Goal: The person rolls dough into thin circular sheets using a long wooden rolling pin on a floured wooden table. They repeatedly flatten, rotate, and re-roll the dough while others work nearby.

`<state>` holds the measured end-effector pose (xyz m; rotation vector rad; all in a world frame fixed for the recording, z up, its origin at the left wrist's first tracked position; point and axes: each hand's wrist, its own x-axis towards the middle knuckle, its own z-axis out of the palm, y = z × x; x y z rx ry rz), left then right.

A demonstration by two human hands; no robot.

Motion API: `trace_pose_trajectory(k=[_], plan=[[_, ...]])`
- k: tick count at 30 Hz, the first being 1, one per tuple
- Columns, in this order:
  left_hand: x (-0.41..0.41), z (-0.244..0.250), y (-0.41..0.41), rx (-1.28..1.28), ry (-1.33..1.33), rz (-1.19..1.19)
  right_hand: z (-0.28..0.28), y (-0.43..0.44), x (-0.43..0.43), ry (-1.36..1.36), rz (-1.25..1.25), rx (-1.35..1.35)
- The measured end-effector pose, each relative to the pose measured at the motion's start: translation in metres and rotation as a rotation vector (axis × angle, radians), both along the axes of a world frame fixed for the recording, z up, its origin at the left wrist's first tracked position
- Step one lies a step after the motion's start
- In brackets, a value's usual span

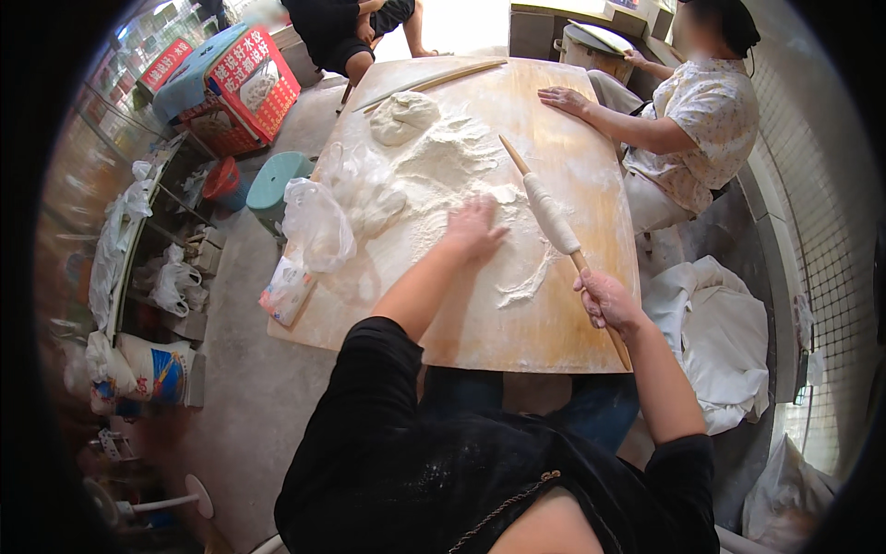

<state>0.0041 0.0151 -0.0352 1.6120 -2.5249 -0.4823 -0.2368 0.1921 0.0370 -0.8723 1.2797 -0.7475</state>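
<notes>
My right hand [608,299] is closed around the lower part of a long wooden rolling pin [514,154] with tapered ends. A sheet of dough [551,213] is wound around the pin's middle. The pin slants over the right half of a floured wooden board [387,311]. My left hand [477,225] lies palm down in the loose flour [450,156], fingers apart and slightly blurred. Beyond the flour rests a pale lump of dough [403,118]. Clear plastic [360,183] covers another pale mass, probably dough, left of my left hand.
Another wooden rolling pin [457,75] lies at the board's far edge. A plastic bag [318,225] and a soft printed packet [287,291] sit at its left edge. At the right, a seated person's hand [564,99] rests on the board. A teal stool [277,183] stands left; white cloth [723,339] lies right.
</notes>
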Motion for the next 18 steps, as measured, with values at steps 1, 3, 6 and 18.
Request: trace_pose_trajectory(k=[1, 3, 6, 18], plan=[[-0.015, 0.008, 0.001, 0.010, -0.003, -0.042, 0.001, 0.003, -0.002, 0.022, -0.007, -0.010], [-0.027, 0.022, 0.027, 0.100, -0.010, -0.327, 0.005, 0.010, -0.003, 0.098, -0.002, -0.013], [-0.002, -0.002, 0.074, -0.108, 0.070, -0.552, 0.010, 0.016, 0.002, 0.146, 0.046, 0.008], [0.111, -0.012, 0.080, -0.306, 0.161, -0.133, -0.076, 0.011, 0.004, 0.919, 0.172, -0.442]])
